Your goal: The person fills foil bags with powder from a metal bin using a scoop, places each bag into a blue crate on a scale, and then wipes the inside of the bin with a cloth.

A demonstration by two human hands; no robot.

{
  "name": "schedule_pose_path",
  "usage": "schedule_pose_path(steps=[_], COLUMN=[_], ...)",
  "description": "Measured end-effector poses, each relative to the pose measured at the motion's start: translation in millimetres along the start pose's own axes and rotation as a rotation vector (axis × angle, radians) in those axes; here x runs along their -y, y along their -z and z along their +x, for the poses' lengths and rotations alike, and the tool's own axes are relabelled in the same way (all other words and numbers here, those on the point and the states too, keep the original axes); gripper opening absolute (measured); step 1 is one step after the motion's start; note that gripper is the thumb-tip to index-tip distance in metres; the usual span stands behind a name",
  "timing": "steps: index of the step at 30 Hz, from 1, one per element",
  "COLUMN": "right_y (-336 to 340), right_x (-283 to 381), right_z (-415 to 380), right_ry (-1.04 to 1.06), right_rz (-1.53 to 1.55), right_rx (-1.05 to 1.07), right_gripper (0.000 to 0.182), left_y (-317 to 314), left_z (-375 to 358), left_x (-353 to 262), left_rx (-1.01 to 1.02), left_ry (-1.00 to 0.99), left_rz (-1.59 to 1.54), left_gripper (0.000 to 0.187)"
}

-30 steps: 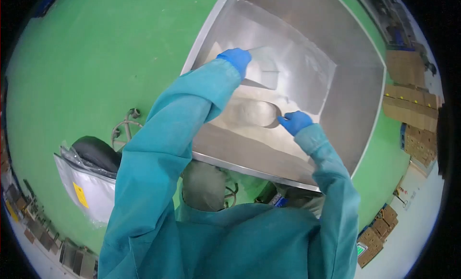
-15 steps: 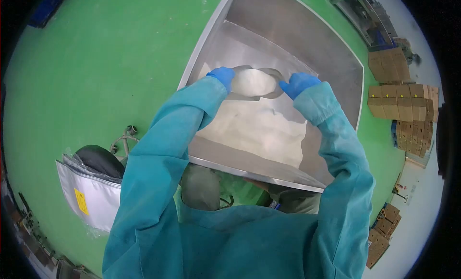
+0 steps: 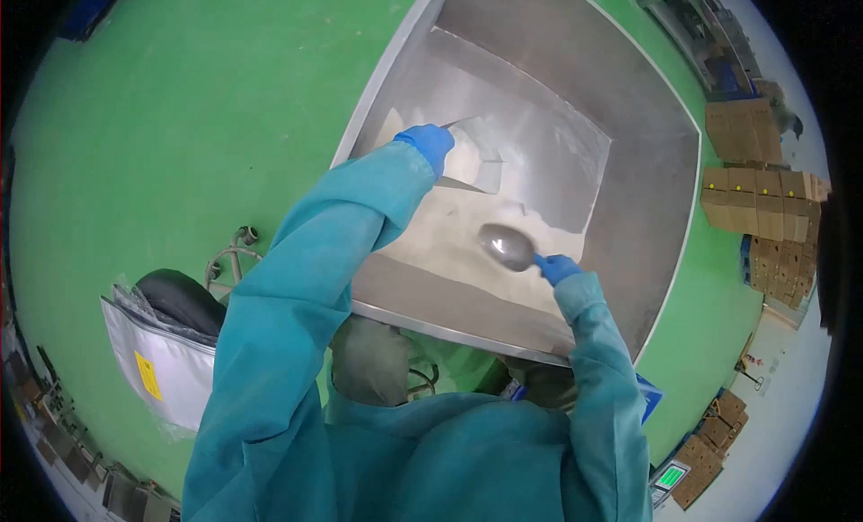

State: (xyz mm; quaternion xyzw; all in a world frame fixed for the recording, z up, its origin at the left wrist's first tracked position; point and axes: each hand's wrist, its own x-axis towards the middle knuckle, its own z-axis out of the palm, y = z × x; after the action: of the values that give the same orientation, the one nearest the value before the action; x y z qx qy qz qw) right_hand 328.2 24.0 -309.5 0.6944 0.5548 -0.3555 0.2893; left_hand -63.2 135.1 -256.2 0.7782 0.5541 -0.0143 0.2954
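In a blue glove, my left hand [image 3: 430, 146] is closed on a metal scoop [image 3: 488, 177] with white powder in it. The scoop is over the left part of a large stainless steel bin [image 3: 643, 171]. My right hand [image 3: 559, 268], gloved too, grips a rounded metal scoop [image 3: 509, 247] by its handle, which the fingers mostly cover. Its bowl shows bare grey metal and is slightly blurred. Below both scoops a heap of white powder [image 3: 449, 239] spreads over the near and left part of the bin floor.
Left of the bin stand a black round seat [image 3: 184, 299] and a silver padded bag [image 3: 166, 369] in clear plastic. Cardboard boxes [image 3: 751, 198] are stacked along the right wall. A display with a green screen [image 3: 671, 476] sits at lower right, on the green floor's side.
My right hand has swung its scoop away from the left one, down toward me. The two scoops faced each other with powder between them before; my left hand has hardly moved.
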Motion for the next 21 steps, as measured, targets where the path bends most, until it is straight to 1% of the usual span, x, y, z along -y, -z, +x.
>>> schedule_pose_path(steps=[2, 3, 4, 5, 7, 8, 9, 11, 12, 13, 14, 16, 17, 18, 19, 20, 21], right_y=[-11.2, 0.3, 38.5, 61.3, 82.2, 94.7, 80.5, 99.3, 105.3, 106.3, 94.9, 36.2, 17.8, 6.0, -3.0, 0.7, 4.6], right_x=[36.3, 55.2, 100.3, 134.7, 177.0, 185.7, 192.4, 171.9, 162.6, 157.5, 149.2, 108.5, 93.0, 80.4, 62.2, 51.6, 40.2], right_z=[12.2, 41.5, 24.4, 12.7, 22.1, 33.3, 58.4, 33.4, 12.8, -27.4, -71.1, -80.6, -97.5, -115.0, -131.3, -164.2, -196.8], right_ry=[0.436, 0.424, 0.451, 0.522, 0.545, 0.591, 0.505, 0.58, 0.618, 0.582, 0.541, 0.609, 0.619, 0.608, 0.718, 0.771, 0.824], right_rz=[0.071, 0.339, 0.419, 0.71, 0.321, 0.169, 0.178, 0.093, 0.036, 0.093, 0.154, 0.07, -0.007, -0.068, -0.044, -0.074, -0.105], right_rx=[-0.647, -0.542, -0.549, -0.494, -0.574, -0.264, -0.34, -0.449, -0.492, -0.5, -0.504, -0.537, -0.399, -0.264, -0.376, -0.405, -0.437], right_gripper=[0.052, 0.049, 0.044, 0.048, 0.045, 0.042, 0.033, 0.029, 0.027, 0.025, 0.022, 0.022, 0.022, 0.022, 0.023, 0.024, 0.026], left_y=[-8.8, -8.6, -6.5, -2.0, -17.3, -23.2, -19.4, -6.5, -8.1, -9.8, -19.4, -42.3, -49.3, -41.3, -24.4, 13.5, 0.5], left_z=[1.7, 1.4, -0.1, -0.8, 5.2, 4.5, -1.4, -21.5, -42.2, -62.1, -77.9, -112.1, -126.3, -139.6, -153.1, -177.1, -165.4], left_x=[7.1, 6.5, 2.3, -2.8, 1.0, 4.1, 7.6, 16.8, 15.4, 10.8, 4.5, -19.3, -39.3, -57.9, -75.4, -101.4, -83.4], left_rx=[-0.036, 0.022, 0.082, 0.135, 0.057, 0.015, 0.001, -0.029, -0.068, -0.114, -0.022, 0.165, 0.253, 0.319, 0.396, 0.327, 0.467], left_ry=[-0.022, -0.005, 0.009, 0.02, 0.061, 0.078, 0.092, 0.116, 0.029, -0.061, -0.072, -0.097, -0.124, -0.142, -0.182, -0.263, -0.211], left_rz=[-0.013, -0.005, 0.003, 0.016, -0.071, -0.12, -0.128, -0.151, -0.139, -0.123, -0.076, 0.063, 0.161, 0.147, 0.142, -0.027, -0.141], left_gripper=[0.022, 0.02, 0.018, 0.017, 0.015, 0.014, 0.013, 0.012, 0.013, 0.013, 0.015, 0.018, 0.02, 0.021, 0.022, 0.02, 0.019])
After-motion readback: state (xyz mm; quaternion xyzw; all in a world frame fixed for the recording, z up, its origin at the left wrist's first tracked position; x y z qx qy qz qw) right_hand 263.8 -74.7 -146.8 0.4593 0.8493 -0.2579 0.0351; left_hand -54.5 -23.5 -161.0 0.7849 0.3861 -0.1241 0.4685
